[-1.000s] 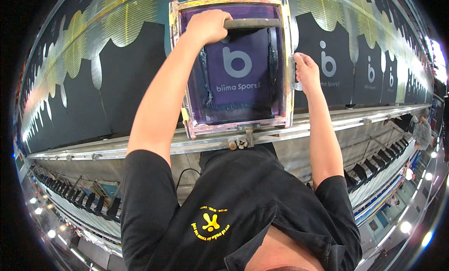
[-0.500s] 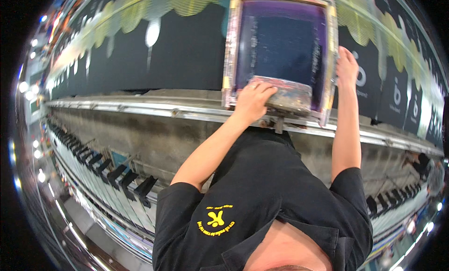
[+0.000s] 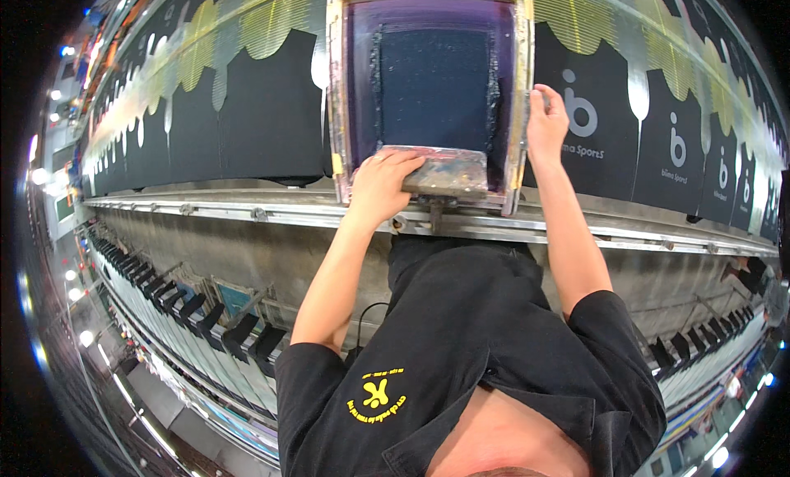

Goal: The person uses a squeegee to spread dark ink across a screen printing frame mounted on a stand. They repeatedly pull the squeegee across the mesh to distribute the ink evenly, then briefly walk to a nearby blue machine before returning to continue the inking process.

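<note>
In front of me a screen-printing frame (image 3: 524,107) lies over the long row of black fabric pieces, with dark ink on its purple-edged mesh (image 3: 436,82). My left hand (image 3: 383,181) is closed over the left end of a squeegee (image 3: 453,171), which is wide, ink-stained and resting at the near end of the mesh. At the frame's right side, my right hand (image 3: 547,127) has its fingers curled at the edge, gripping it. The fingertips there are partly hidden. Just right of this hand lies a black fabric piece (image 3: 605,90) with a pale printed logo.
A metal rail (image 3: 304,214) runs along the table's near edge, against my body. More black pieces (image 3: 271,115) lie to the left, parted by pale drip-shaped gaps. Behind me on both sides stand racks with black pieces (image 3: 234,333). A person (image 3: 750,271) shows at the far right.
The frame, squeegee and both hands have shifted left along the table. A printed black piece now shows right beside the frame. Both hands keep their holds.
</note>
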Available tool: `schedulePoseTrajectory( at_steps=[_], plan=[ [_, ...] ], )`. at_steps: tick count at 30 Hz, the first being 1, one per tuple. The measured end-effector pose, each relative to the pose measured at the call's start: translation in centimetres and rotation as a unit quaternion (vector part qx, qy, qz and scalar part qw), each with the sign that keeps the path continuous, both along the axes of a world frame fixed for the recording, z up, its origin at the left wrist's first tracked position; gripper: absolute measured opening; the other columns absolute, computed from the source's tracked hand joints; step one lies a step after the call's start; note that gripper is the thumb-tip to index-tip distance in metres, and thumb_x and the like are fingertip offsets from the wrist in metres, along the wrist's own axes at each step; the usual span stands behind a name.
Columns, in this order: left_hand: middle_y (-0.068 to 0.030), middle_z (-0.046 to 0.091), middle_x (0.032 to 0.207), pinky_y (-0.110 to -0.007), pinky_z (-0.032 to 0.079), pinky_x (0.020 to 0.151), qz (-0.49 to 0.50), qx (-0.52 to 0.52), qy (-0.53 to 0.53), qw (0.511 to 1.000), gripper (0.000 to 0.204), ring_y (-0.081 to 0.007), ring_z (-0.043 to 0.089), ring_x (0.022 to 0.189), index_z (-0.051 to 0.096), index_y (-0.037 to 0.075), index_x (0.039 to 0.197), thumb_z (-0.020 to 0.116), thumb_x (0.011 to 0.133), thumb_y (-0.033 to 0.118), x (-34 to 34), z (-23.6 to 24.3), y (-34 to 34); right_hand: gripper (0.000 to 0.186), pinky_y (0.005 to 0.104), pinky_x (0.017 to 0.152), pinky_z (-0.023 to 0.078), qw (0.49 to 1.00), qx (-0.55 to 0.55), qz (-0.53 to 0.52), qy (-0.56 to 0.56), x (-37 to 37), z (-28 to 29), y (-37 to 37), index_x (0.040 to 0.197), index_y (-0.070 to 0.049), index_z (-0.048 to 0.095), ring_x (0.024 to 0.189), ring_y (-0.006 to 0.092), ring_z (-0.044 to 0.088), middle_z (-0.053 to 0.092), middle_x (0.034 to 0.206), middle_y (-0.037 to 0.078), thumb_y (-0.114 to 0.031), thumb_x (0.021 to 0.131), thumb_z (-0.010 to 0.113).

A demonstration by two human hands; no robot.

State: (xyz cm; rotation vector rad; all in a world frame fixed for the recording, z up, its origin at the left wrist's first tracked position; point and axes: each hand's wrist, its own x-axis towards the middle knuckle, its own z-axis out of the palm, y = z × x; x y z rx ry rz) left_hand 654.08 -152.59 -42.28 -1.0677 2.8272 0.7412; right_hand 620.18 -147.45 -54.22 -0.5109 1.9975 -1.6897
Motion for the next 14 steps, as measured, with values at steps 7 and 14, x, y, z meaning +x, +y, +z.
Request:
schedulePoseTrajectory(
  at_steps=[7, 14],
  plan=[
    [-0.0085, 0.075, 0.142, -0.048, 0.055, 0.111, -0.109, 0.056, -0.073, 0.99, 0.06, -0.0335, 0.069, 0.13, 0.073, 0.013, 0.141, 0.074, 0.081, 0.006, 4.0, 1.7, -7.7, 0.027, 0.0348, 0.082, 0.055, 0.986, 0.156, -0.016, 0.058, 5.7, 0.5, -3.5, 0.127, -0.012, 0.076, 0.085, 0.015, 0.069, 0.075, 0.095, 0.005, -0.027, 0.104, 0.076],
    [-0.0081, 0.076, 0.138, -0.048, 0.059, 0.105, -0.091, 0.002, -0.105, 0.99, 0.048, -0.0333, 0.072, 0.127, 0.073, 0.016, 0.139, 0.08, 0.093, 0.026, -5.3, 1.8, -22.1, 0.033, 0.0358, 0.092, 0.057, 0.976, 0.199, 0.025, 0.09, 5.6, -0.2, -3.6, 0.131, -0.011, 0.074, 0.1, 0.0191, 0.074, 0.079, 0.114, 0.008, -0.03, 0.104, 0.077]
  ],
)
